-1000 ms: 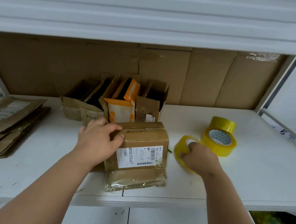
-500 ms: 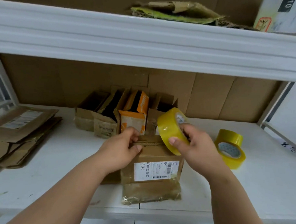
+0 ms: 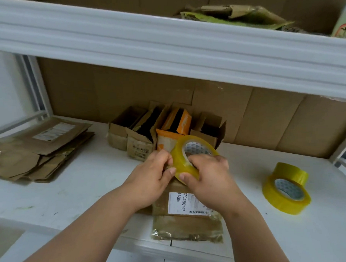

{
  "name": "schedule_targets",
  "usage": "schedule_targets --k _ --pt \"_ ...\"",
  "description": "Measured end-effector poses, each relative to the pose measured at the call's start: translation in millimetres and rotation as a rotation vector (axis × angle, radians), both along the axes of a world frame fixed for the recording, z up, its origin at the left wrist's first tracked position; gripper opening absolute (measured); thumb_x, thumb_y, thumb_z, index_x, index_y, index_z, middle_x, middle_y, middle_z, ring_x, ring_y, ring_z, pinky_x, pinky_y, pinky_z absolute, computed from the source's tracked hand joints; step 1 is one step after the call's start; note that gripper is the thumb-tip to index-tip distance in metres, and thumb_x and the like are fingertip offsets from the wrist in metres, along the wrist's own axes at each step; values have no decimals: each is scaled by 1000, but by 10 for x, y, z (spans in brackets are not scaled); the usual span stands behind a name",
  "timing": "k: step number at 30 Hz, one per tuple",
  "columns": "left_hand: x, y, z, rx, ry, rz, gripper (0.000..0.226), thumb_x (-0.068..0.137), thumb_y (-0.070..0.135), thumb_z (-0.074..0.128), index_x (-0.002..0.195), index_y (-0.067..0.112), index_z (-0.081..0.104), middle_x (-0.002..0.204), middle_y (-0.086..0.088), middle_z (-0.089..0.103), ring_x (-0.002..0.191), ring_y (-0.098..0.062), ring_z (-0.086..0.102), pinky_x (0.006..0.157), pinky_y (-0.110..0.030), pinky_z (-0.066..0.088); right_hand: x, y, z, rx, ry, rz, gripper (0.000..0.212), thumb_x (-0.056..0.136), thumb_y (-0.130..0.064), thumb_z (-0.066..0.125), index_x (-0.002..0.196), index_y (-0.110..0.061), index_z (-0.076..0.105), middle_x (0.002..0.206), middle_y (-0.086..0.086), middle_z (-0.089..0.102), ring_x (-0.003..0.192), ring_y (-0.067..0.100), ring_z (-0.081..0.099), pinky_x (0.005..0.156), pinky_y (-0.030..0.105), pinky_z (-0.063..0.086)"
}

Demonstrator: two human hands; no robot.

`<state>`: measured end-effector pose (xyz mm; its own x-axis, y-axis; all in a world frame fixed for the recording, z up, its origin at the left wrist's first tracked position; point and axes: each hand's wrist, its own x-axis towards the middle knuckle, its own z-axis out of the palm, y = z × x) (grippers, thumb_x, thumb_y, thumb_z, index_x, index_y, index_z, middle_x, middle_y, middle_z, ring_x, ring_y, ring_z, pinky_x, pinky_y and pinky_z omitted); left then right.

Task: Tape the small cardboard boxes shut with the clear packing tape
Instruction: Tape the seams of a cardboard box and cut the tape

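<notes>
A small cardboard box [image 3: 185, 215] with a white shipping label lies on the white shelf [image 3: 84, 202], mostly under my hands. Above it I hold a yellowish roll of clear tape [image 3: 183, 157]. My right hand [image 3: 209, 179] grips the roll, fingers through its core. The fingertips of my left hand [image 3: 153, 178] pinch at the roll's outer edge, where the tape end seems to be. Several open small boxes [image 3: 147, 137] stand in a row behind, against the cardboard back wall.
Two more tape rolls [image 3: 287, 189] are stacked at the right of the shelf. Flattened cardboard pieces [image 3: 32, 151] lie piled at the left. An upper shelf edge [image 3: 172, 42] overhangs close above. The shelf's front edge runs just below the box.
My right hand lifted the tape roll from the shelf to above the box. My left hand left the box top and now pinches the roll's edge. The camera tilted up.
</notes>
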<state>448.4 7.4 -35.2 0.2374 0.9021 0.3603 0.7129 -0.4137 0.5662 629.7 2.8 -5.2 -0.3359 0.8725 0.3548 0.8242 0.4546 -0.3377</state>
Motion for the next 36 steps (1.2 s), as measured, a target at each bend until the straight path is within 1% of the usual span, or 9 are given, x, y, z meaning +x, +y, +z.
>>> schedule_targets --k 6,12,16,19,22,27,31,33,36 --pt "25 -27 6 -96 -143 46 15 99 31 51 85 30 45 83 8 54 74 -6 51 64 -26 39 182 152 64 -84 -82 70 23 86 -56 60 85 -38 46 81 -22 50 90 3 46 112 39 16" --pt "36 -54 15 -174 -215 88 19 102 32 47 84 28 44 78 9 51 73 -9 48 68 -32 40 404 270 215 -162 -167 144 17 88 -45 63 89 -36 49 95 -15 56 106 12 51 114 42 7" --pt "97 -28 -8 -119 -225 150 19 102 27 46 84 28 45 97 9 43 84 -10 50 73 -24 39 449 366 251 -199 -133 214 20 91 -54 58 93 -36 51 96 -15 59 99 11 53 102 36 24" --pt "132 -28 -9 -94 -238 176 17 102 23 47 85 23 46 102 6 40 88 -7 48 72 -14 36 473 414 319 -198 -54 254 24 86 -58 62 90 -36 55 92 -13 60 94 15 56 81 32 39" --pt "152 -35 -9 -90 -256 181 19 102 25 48 83 26 45 100 2 41 87 -10 48 75 -22 36 510 430 378 -241 9 278 25 83 -57 68 90 -34 60 93 -10 64 89 11 59 70 28 44" --pt "168 -61 32 -178 -281 224 17 104 27 43 87 24 47 105 -4 47 97 -20 51 77 -24 40 663 411 499 -327 36 269 25 84 -43 72 103 -27 67 100 -7 66 92 10 61 74 27 47" --pt "163 -55 34 -206 -348 244 16 104 23 44 91 19 52 107 -7 51 104 -26 54 97 -39 45 758 412 593 -444 -20 303 25 85 -17 70 108 -24 68 101 -5 66 88 7 58 68 22 43" --pt "158 -61 32 -210 -367 242 17 104 23 44 90 20 53 107 -7 53 105 -26 55 100 -46 45 759 426 625 -468 -84 317 29 84 -14 68 108 -29 65 104 -8 66 91 6 58 71 24 46" --pt "157 -63 20 -205 -306 271 16 104 25 43 92 19 52 106 -6 54 103 -25 55 96 -41 46 797 480 642 -461 -158 292 27 86 -21 69 109 -32 64 107 -8 64 97 11 59 81 33 51"
